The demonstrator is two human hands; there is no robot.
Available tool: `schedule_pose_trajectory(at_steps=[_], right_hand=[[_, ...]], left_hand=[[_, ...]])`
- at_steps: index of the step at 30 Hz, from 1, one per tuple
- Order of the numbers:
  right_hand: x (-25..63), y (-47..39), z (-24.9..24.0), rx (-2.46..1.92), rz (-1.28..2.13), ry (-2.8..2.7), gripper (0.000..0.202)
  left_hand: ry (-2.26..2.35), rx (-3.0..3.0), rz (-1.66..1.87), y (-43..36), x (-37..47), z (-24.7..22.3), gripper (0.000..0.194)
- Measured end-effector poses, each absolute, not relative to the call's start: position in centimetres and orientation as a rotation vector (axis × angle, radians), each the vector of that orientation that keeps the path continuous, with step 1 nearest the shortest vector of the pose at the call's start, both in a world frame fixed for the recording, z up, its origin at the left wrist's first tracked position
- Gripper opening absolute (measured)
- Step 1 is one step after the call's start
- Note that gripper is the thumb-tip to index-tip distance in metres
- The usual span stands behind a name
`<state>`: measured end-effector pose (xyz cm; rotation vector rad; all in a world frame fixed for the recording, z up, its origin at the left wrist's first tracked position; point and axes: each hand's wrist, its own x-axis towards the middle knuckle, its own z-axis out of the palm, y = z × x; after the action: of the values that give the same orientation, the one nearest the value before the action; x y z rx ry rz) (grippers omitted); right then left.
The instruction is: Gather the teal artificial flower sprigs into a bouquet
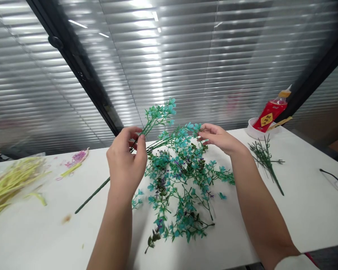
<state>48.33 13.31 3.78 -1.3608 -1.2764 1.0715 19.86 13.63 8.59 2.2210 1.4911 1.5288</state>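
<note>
My left hand [126, 157] is closed around the stem of an artificial flower branch [159, 114] with small turquoise blossoms. A long dark green stem [92, 195] slants out below this hand toward the lower left. At the tip of a turquoise spray [180, 137] that fans out to the right, my right hand [219, 139] pinches the blossoms between thumb and fingers. Beneath both hands lies a loose heap of turquoise and purple plastic sprigs [186, 210] on the white table [214, 251]. Some stems are hidden behind my left fingers.
Yellow strips [14, 178] in clear plastic lie at the left, near pink ties [77, 158]. At the back right, a red bottle [272, 114] leans in a clear bowl [256, 131]. A bare green plastic stem [273, 176] lies before it. Window blinds [180, 67] rise behind the table.
</note>
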Motion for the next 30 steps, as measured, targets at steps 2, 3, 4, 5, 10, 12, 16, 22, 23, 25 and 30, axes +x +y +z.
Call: schedule_pose_trajectory(at_steps=[2, 3, 4, 5, 10, 12, 16, 22, 23, 25, 30], right_hand=[[47.9, 12.8, 4.4, -1.335, 1.101, -1.226, 0.031], [47.7, 12.6, 4.8, -1.327, 1.119, -1.2, 0.033], [47.5, 12.4, 5.1, -1.317, 1.133, -1.177, 0.034], [47.3, 12.1, 5.3, -1.303, 1.139, -1.162, 0.035], [46.9, 11.4, 5.9, -1.174, 1.096, -1.098, 0.041], [46.8, 11.2, 6.1, -1.133, 1.084, -1.033, 0.043], [46.7, 10.4, 6.9, -1.055, 1.071, -0.933, 0.049], [46.1, 9.5, 8.0, -0.893, 0.968, -0.885, 0.042], [45.9, 9.6, 8.0, -0.905, 0.92, -0.862, 0.043], [45.6, 10.0, 7.9, -0.927, 0.832, -0.818, 0.04], [45.3, 10.6, 7.8, -0.901, 0.793, -0.79, 0.014]], left_hand=[[1.49, 2.22, 1.524, 13.7, 19.8, 8.5, 0.016], [1.489, 2.22, 1.521, 13.7, 19.8, 8.5, 0.016], [1.487, 2.22, 1.518, 13.8, 19.8, 8.5, 0.017], [1.484, 2.22, 1.512, 13.8, 19.8, 8.4, 0.018], [1.47, 2.206, 1.494, 13.8, 19.8, 8.3, 0.019], [1.469, 2.197, 1.492, 13.7, 19.9, 8.4, 0.019], [1.454, 2.188, 1.49, 13.6, 19.9, 8.5, 0.019], [1.435, 2.193, 1.485, 13.7, 20.0, 8.3, 0.017], [1.43, 2.194, 1.488, 13.7, 20.0, 8.3, 0.016], [1.415, 2.189, 1.499, 13.6, 20.0, 8.2, 0.016], [1.301, 2.052, 1.463, 13.7, 19.9, 8.0, 0.025]])
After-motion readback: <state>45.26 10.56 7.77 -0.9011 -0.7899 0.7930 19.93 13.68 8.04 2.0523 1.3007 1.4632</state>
